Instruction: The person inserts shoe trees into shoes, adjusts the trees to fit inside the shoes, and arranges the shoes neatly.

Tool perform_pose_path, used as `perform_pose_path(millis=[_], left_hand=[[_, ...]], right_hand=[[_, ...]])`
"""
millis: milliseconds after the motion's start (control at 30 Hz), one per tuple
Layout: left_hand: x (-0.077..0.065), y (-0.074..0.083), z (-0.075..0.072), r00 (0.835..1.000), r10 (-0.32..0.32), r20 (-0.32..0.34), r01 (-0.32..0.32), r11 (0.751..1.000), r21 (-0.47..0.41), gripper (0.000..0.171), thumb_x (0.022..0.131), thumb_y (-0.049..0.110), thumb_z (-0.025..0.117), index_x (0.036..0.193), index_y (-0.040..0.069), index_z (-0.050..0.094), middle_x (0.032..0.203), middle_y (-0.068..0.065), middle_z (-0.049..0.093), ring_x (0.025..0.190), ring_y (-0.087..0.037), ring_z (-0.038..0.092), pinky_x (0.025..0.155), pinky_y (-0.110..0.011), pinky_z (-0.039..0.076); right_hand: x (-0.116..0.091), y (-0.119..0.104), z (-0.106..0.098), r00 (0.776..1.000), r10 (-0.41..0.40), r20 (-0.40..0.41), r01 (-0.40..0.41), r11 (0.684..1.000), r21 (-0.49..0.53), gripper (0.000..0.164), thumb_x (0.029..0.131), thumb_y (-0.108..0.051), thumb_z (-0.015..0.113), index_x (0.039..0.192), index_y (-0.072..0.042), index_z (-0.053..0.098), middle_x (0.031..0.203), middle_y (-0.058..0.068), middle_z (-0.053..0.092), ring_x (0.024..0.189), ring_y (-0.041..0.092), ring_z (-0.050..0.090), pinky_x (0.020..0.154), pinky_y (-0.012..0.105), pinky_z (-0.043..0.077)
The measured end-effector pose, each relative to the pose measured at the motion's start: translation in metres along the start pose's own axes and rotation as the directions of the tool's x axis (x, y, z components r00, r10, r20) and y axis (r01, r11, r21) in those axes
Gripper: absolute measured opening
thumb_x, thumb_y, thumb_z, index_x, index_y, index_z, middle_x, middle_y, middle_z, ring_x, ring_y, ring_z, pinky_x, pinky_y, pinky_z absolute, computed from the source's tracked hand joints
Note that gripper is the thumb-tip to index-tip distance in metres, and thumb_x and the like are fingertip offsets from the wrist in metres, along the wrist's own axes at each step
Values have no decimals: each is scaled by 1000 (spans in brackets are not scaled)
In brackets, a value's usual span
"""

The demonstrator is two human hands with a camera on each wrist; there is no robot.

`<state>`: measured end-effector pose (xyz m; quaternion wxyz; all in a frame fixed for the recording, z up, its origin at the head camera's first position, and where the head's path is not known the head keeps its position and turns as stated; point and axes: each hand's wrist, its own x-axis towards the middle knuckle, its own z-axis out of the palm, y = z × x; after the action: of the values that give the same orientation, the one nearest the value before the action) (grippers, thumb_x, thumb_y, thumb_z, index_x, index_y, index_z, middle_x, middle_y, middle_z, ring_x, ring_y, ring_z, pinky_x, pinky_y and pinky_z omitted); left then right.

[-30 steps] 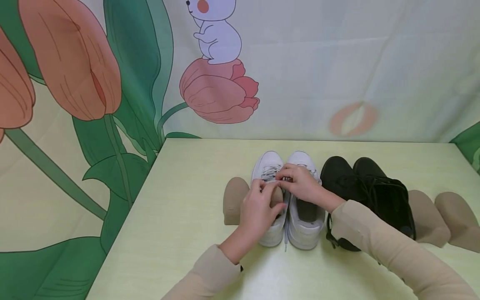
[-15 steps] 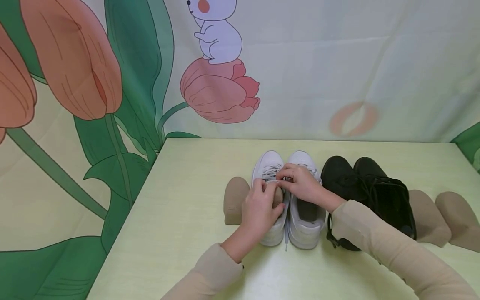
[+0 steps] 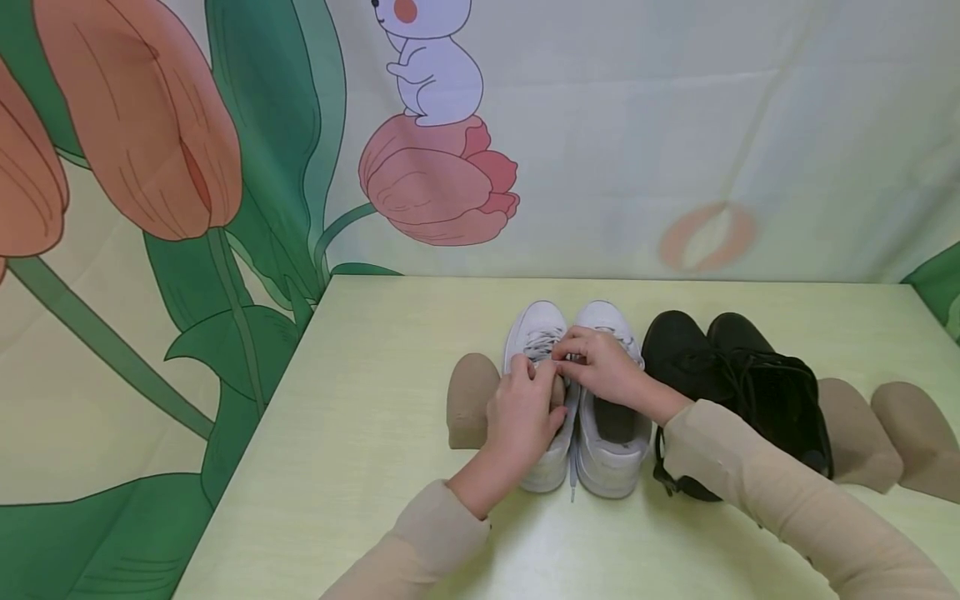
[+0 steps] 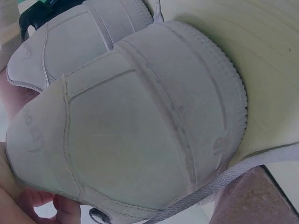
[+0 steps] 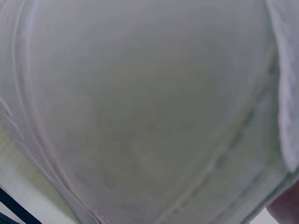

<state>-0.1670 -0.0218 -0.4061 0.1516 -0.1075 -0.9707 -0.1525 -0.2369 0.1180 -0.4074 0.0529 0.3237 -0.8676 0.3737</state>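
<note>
A pair of white lace-up sneakers stands side by side, toes pointing away. Over the left sneaker (image 3: 542, 321), my left hand (image 3: 521, 412) and right hand (image 3: 600, 364) meet at the top of the lacing. Both pinch the shoelace there with thumb and fingertips; the pinched bit is mostly hidden behind the fingers. A brown shoe insert (image 3: 558, 392) shows in that shoe's opening. The right sneaker (image 3: 607, 479) has a dark insole. In the left wrist view a loose shoelace (image 4: 224, 179) trails from the sneaker's side (image 4: 121, 140). Sneaker side (image 5: 140, 112) fills the right wrist view, blurred.
Right of the sneakers stands a pair of black lace-up shoes (image 3: 678, 350), partly under the right forearm. Two brown shoe inserts (image 3: 855, 433) lie beyond them, and another brown insert (image 3: 471, 404) stands left of the sneakers. A printed cloth (image 3: 600, 167) hangs behind the table (image 3: 360, 400).
My left hand has shifted slightly right, and its thumb has drawn in closer to the fingers. The right hand and the shoes stay in place.
</note>
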Motion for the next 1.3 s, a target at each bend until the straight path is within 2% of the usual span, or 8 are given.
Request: perform_pose_path(millis=[200, 267, 400, 533, 733, 1000, 1300], left_hand=[[2, -1, 0, 999, -18, 42, 18, 1000, -6, 43, 68, 30, 74, 102, 19, 49, 89, -4, 43, 64, -21, 52, 45, -32, 41], [3, -3, 0, 998, -6, 57, 8, 1000, -21, 44, 69, 32, 74, 103, 19, 49, 91, -5, 43, 64, -20, 53, 47, -31, 42], [3, -12, 1, 996, 21, 82, -12, 994, -107, 44, 70, 34, 73, 105, 19, 52, 93, -5, 46, 66, -20, 55, 55, -30, 45], [1, -21, 0, 995, 46, 84, -28, 979, -200, 39, 73, 33, 70, 107, 20, 55, 93, -3, 49, 72, -19, 55, 61, -30, 45], [0, -29, -1, 996, 80, 33, -68, 960, -271, 38, 75, 22, 69, 111, 19, 59, 91, -3, 53, 78, -15, 54, 65, -29, 45], [-1, -26, 1, 989, 129, -69, -139, 977, -161, 36, 72, 20, 71, 107, 16, 61, 85, -4, 54, 73, -16, 56, 61, -32, 46], [0, -23, 0, 985, 156, -68, -157, 987, -15, 33, 74, 23, 70, 105, 17, 61, 81, -3, 51, 67, -15, 53, 58, -28, 45]], right_hand=[[0, 0, 1, 1000, -3, 2, 3, 1000, 4, 6, 80, -5, 62, 81, -5, 68, 85, 6, 61, 73, 15, 55, 63, 26, 45], [0, 0, 1, 1000, -1, 4, 1, 1000, 11, 6, 80, -6, 62, 81, -6, 68, 85, 5, 61, 72, 14, 55, 62, 25, 45], [-1, 1, 1, 1000, 18, 14, -19, 999, 35, 5, 80, -8, 63, 79, -8, 68, 84, 4, 60, 70, 12, 53, 60, 23, 43], [-1, 0, 1, 999, 35, 25, -37, 998, 47, 6, 80, -8, 62, 78, -8, 67, 85, 4, 60, 70, 12, 52, 60, 22, 43], [-1, -1, 1, 999, 33, 17, -34, 999, 43, 6, 80, -5, 62, 78, -7, 67, 86, 6, 61, 70, 13, 53, 59, 23, 43], [0, -2, 0, 999, 36, 18, -37, 998, 41, 6, 80, -5, 62, 79, -7, 68, 87, 6, 61, 71, 13, 54, 60, 23, 44], [-1, -3, -1, 999, 46, 19, -47, 998, 31, 6, 80, -5, 62, 79, -7, 68, 87, 6, 61, 74, 15, 55, 62, 24, 44]])
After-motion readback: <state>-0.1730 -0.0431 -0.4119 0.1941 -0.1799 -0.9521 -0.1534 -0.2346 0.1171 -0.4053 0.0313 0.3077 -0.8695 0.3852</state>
